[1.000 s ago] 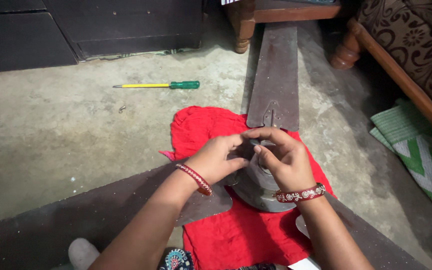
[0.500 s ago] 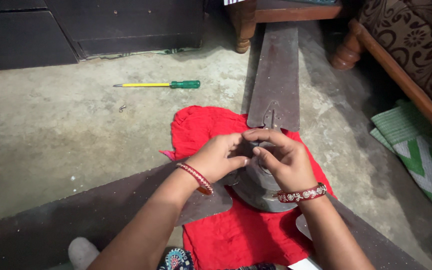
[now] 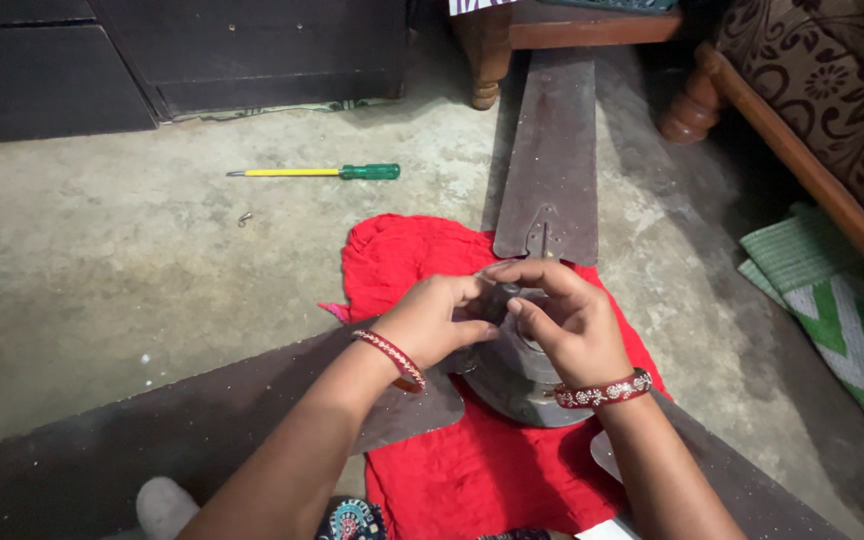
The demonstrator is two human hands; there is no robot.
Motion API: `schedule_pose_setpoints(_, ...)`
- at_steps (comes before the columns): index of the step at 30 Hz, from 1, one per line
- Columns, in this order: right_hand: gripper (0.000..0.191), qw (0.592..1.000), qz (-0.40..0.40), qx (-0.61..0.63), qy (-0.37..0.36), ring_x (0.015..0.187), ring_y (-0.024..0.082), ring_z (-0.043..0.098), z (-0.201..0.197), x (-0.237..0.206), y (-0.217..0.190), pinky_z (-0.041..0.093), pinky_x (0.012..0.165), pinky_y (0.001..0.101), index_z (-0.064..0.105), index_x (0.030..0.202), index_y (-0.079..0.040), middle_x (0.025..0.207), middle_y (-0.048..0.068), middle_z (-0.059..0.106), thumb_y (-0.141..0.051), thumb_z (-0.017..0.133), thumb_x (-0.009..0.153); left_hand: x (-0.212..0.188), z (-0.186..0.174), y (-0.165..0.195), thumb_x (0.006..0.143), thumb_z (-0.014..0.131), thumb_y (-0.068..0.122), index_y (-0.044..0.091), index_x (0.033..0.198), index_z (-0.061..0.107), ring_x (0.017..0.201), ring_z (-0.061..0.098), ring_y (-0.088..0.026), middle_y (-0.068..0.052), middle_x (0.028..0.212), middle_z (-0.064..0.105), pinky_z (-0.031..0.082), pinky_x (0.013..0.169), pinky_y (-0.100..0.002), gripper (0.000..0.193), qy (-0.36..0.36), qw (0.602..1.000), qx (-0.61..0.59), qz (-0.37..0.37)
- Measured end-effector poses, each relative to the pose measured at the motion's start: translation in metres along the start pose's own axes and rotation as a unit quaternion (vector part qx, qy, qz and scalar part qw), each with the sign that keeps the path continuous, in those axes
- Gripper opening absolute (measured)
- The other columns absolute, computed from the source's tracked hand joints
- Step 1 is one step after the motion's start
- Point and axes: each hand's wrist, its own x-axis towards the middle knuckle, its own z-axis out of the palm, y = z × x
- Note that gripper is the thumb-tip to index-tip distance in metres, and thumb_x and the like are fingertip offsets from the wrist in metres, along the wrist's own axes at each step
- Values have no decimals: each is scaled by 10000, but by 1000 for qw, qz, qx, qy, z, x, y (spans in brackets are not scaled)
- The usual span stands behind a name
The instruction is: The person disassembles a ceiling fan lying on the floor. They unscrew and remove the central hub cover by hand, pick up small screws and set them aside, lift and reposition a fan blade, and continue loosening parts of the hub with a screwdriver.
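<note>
Both hands close together, fingers curled inward: left hand (image 3: 437, 320), right hand (image 3: 572, 325); forearms converging.

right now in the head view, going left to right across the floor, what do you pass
small screw → yellow and green screwdriver → left hand → right hand, both over the fan motor on the red cloth → green patterned mat

fan blades (image 3: 550, 170): 3 | screwdriver (image 3: 317, 172): 1 | red cloth (image 3: 402, 262): 1 | bangles (image 3: 600, 390): 2

Fan motor (image 3: 512, 385) on cloth (image 3: 472, 470); screwdriver (image 3: 317, 172) far left.
</note>
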Motion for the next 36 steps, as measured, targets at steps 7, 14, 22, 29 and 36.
schedule_pose_setpoints(7,314,980,-71,-183,39,1039,126,653,15,-2,-9,579,846,264,713,1155,-51,1170,56,656,-33,764,846,-4,4,12,755,834,126,20,1104,685,948,761,-175,-81,986,779,597,836,-340,393,82,982,150,-80)
schedule_pose_setpoints(14,291,987,-89,-135,17,1065,130,640,6,0,-7,566,873,269,748,1182,-47,1168,52,636,-22,722,893,0,-1,5,799,752,103,31,1262,652,1032,730,-158,-37,1080,764,588,885,-333,479,-4,999,-45,-22)
schedule_pose_setpoints(22,332,994,-38,-99,39,1044,130,701,10,0,1,607,865,287,681,1200,-23,1143,57,721,20,733,875,-6,11,23,785,802,53,27,1206,647,971,747,-158,-63,1034,758,590,850,-322,449,87,984,144,-55)
schedule_pose_setpoints(29,335,997,-39,-64,38,1090,145,702,9,0,0,600,904,295,610,1233,16,1186,88,722,40,686,907,-2,2,19,840,724,15,15,1157,664,983,757,-173,-107,1023,781,609,853,-326,322,15,999,27,-27)
schedule_pose_setpoints(36,329,995,-50,-72,47,1084,159,701,11,0,-2,606,911,310,630,1214,16,1193,94,721,48,706,895,-4,3,21,841,745,31,11,1105,689,953,767,-147,-84,985,783,600,810,-308,271,50,993,99,-48)
